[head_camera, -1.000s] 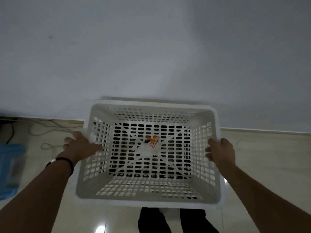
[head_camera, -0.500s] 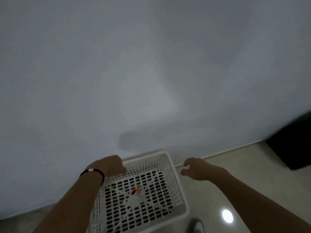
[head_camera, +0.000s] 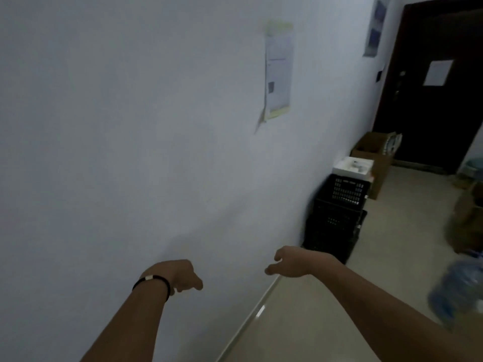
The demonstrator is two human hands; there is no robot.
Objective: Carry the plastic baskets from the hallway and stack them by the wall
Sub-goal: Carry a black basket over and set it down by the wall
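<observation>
Ahead, both arms stretched forward over the floor [head_camera: 326, 322] beside a pale wall [head_camera: 130, 126]. Left hand [head_camera: 180, 276], with a black band [head_camera: 154, 283] at the wrist, hanging in front of the wall, fingers loosely curled downward, holding nothing. Right hand [head_camera: 290, 262] likewise loose and holding nothing, just over the line where wall meets floor.

Past the right hand, against the foot of the wall: a stack of black plastic baskets [head_camera: 337, 218], with a white tray-like box [head_camera: 352, 167] resting on top. Contents of that box too blurred to name. Just behind the stack, a brown cardboard box [head_camera: 373, 158], open at the top, standing near the dark door [head_camera: 439, 87] at the far end.

Pinned on the wall above the stack, a sheet of paper [head_camera: 278, 71] with a yellowish border, lower corner curling away. A second poster [head_camera: 375, 27] farther along, and a white notice [head_camera: 437, 73] on the door.

Along the right edge of the floor, blurred bluish shapes [head_camera: 460, 288], possibly water bottles, and a brownish heap [head_camera: 467, 220] beyond them.
</observation>
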